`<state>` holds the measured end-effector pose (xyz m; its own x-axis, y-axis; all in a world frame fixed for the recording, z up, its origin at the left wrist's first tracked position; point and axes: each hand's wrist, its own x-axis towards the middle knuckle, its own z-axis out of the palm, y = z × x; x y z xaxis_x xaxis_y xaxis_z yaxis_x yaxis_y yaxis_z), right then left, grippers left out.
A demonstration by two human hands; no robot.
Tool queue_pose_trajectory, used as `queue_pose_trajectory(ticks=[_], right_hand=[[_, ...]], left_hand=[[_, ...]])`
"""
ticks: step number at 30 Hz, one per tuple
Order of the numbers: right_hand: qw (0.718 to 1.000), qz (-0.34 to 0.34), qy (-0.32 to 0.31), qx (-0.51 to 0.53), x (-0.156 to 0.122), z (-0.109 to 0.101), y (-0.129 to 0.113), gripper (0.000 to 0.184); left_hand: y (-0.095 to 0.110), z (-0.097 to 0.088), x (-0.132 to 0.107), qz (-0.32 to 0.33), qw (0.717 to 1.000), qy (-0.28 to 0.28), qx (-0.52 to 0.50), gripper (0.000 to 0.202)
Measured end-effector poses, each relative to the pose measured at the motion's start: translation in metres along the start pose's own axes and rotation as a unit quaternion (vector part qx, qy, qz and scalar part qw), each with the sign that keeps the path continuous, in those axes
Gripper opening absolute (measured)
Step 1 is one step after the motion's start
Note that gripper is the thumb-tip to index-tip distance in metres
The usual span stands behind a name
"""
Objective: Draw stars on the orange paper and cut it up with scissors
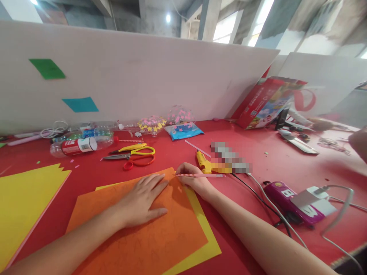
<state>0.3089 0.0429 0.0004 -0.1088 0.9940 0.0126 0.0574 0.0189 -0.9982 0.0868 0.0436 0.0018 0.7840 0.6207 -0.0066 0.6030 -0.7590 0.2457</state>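
My left hand (146, 198) lies flat on an orange sheet of paper (183, 225), its fingers spread. Faint pencil marks show on the lower part of that sheet. Beneath it a yellow sheet (206, 236) sticks out along the right and top edges. At the orange sheet's top right corner, my right hand (192, 177) is closed around a pink patterned pencil (206, 175). The pencil lies nearly level, its dark tip close to the paper and its other end pointing right. Whether the tip touches the paper, I cannot tell.
Scissors (140, 153), a yellow cutter (132, 147), a red tape ring (128, 165) and plastic bottles (77, 146) lie beyond the paper. A yellow glue gun (204, 162) and purple power strip (298, 202) with cables are right. Yellow sheets (31, 206) lie left; a red bag (263, 101) stands behind.
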Motion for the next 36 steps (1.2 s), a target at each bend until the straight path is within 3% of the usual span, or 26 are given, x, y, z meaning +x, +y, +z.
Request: queue_pose_trajectory(ticks=[5,9,15,26,36], right_hand=[[0.999,0.012,-0.003,-0.045,-0.001,0.001,0.001,0.005],[0.996,-0.031,0.022,-0.082,0.001,0.0,0.005,0.006],[0.992,-0.052,0.0,-0.115,0.0,0.001,0.006,0.012],[0.988,-0.044,0.001,-0.15,0.0,-0.001,0.004,0.013],[0.988,-0.037,-0.01,-0.147,0.0,-0.001,0.006,0.014]], left_hand=[[0.004,0.005,0.003,-0.007,0.997,0.075,-0.008,0.056],[0.005,0.016,0.001,0.011,0.996,0.087,-0.025,0.058],[-0.003,0.02,0.0,0.004,0.988,0.127,-0.083,0.045],[0.002,0.011,0.002,0.005,0.992,0.091,-0.085,0.037],[0.001,0.013,0.003,0.007,0.993,0.095,-0.075,0.039]])
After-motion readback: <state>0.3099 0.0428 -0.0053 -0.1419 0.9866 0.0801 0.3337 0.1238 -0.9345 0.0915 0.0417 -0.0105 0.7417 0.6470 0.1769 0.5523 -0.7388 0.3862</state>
